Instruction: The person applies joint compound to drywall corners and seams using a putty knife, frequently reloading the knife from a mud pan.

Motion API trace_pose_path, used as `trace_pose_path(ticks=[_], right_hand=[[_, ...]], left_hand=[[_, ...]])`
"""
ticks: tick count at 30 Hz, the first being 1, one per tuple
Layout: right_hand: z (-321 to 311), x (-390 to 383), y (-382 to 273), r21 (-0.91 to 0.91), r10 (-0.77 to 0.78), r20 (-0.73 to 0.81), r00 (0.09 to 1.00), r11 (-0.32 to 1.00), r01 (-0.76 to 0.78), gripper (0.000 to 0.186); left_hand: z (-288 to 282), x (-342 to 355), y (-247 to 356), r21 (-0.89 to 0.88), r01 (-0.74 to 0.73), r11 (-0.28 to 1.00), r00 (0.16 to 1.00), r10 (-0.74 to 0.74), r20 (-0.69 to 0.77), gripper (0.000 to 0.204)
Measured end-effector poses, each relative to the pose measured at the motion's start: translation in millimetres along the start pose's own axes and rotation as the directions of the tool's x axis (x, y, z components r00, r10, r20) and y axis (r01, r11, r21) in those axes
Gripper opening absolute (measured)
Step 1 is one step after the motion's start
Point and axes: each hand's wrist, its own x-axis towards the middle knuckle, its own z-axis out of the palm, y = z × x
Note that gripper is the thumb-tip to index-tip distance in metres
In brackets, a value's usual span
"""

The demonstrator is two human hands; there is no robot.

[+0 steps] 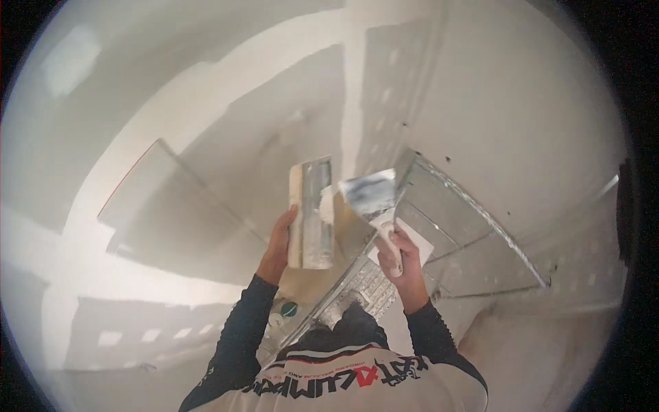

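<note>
My left hand (278, 244) grips a wide finishing knife (309, 237) by its pale back edge, the metal blade held upright with white compound smeared along it. My right hand (406, 268) is closed round the white handle of a smaller putty knife (367, 194), its broad blade raised just to the right of the wide knife and streaked with compound. A white square piece (419, 233) shows behind my right hand.
Plasterboard walls (240, 144) with white taped joints surround me, meeting in a corner ahead. A metal-edged frame (480, 213) is at the right. Below me are a spattered metal platform (367, 281) and a round green object (289, 310) beside pale containers.
</note>
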Motion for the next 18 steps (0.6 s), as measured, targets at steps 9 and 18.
trace_pose_path(ticks=[9, 18], right_hand=[[19.9, -32.4, 60.5, -0.067, 0.295, 0.014, 0.955, 0.954, -0.293, 0.046], [99.7, 28.7, 179.8, -0.073, 0.530, 0.281, 0.800, 0.843, -0.533, 0.048]], left_hand=[[-40.4, -136.1, 95.4, 0.222, -0.434, 0.873, 0.816, 0.485, -0.313, 0.040], [-50.6, -221.6, 96.3, 0.860, -0.294, 0.417, 0.443, 0.856, -0.264, 0.041]])
